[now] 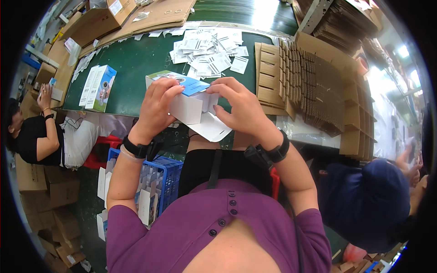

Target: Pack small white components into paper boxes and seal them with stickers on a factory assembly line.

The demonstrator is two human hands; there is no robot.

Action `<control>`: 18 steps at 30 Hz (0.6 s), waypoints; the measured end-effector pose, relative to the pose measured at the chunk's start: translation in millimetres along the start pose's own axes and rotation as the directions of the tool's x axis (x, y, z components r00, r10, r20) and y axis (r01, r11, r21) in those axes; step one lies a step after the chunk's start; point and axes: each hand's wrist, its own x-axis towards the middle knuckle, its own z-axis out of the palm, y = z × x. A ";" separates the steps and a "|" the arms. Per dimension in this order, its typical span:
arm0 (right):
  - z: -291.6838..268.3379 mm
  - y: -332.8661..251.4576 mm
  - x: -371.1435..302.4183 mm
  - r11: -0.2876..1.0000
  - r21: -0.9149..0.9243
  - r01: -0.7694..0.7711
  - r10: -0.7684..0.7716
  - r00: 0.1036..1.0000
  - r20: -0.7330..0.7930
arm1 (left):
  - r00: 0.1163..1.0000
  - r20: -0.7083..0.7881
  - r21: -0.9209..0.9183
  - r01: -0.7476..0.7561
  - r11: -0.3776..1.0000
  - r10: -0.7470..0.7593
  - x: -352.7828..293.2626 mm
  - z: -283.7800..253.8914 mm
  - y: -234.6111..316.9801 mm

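Left hand: we find the left hand point(157, 107) gripping the near side of a small white and blue carton point(191, 100), fingers curled tight over its top edge
Right hand: the right hand point(239, 109) holds the carton's other end, fingers bent narrowly at its open flaps
Carton position: held above the near edge of the green table point(136, 68), between both hands
Surroundings: loose paper leaflets point(207, 50) lie beyond; a stack of flat cardboard inserts point(300, 82) sits right; a finished box point(98, 88) lies left; a blue crate point(164, 175) stands below
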 end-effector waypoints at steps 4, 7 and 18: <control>3.7 -0.3 -1.3 0.994 -0.095 0.049 -0.051 0.999 -0.019 | 0.999 -0.049 0.003 0.007 1.000 -0.007 -7.6 12.5 1.9; 3.6 -0.7 -1.3 0.992 -0.111 0.061 -0.064 0.998 -0.023 | 0.998 -0.068 0.008 0.014 1.000 -0.013 -9.7 15.5 1.6; 0.9 2.2 -2.6 0.973 -0.195 0.123 -0.131 0.991 -0.024 | 0.996 -0.089 0.037 0.023 0.999 -0.019 -16.0 25.0 7.9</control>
